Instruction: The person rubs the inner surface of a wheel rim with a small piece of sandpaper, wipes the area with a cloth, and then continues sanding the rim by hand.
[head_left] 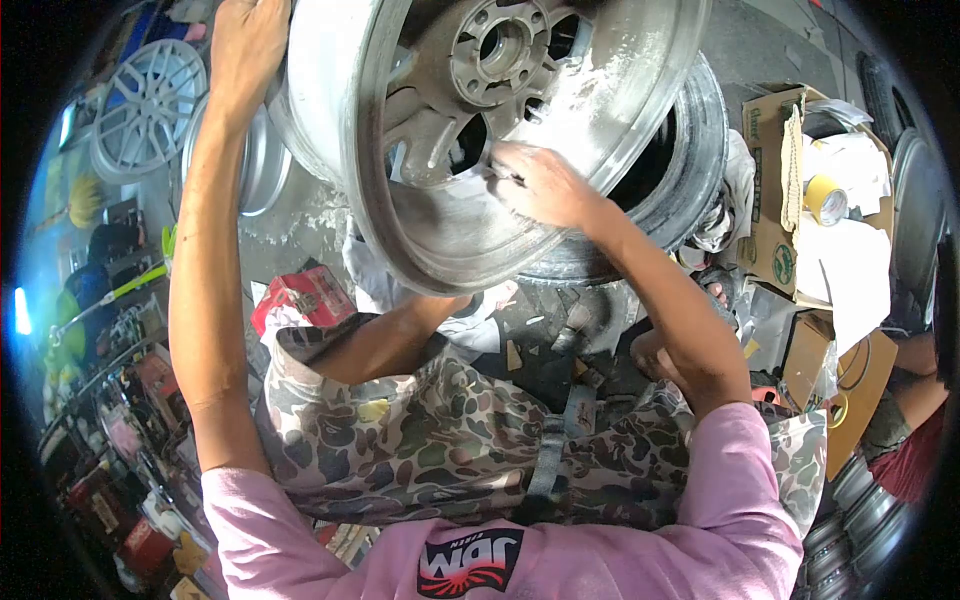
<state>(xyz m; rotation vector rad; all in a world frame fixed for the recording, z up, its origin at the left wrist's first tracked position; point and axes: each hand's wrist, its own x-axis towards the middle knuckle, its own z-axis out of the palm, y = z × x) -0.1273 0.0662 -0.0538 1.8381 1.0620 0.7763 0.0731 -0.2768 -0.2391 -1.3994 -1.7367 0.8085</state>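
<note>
Pressing curled right hand (545,188) inside alloy wheel (430,225); cannot tell whether pinching anything. Best rub evenly, with left hand (250,45) clasping wheel edge, up-left of that grip.

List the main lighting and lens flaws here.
All in the head view: wide-lens curvature with black corners; harsh glare bleaching patches of the wheel and white paper; deep shadow inside the tire; right hand apparently motion-blurred; bluish haze toward the left edge.
</note>
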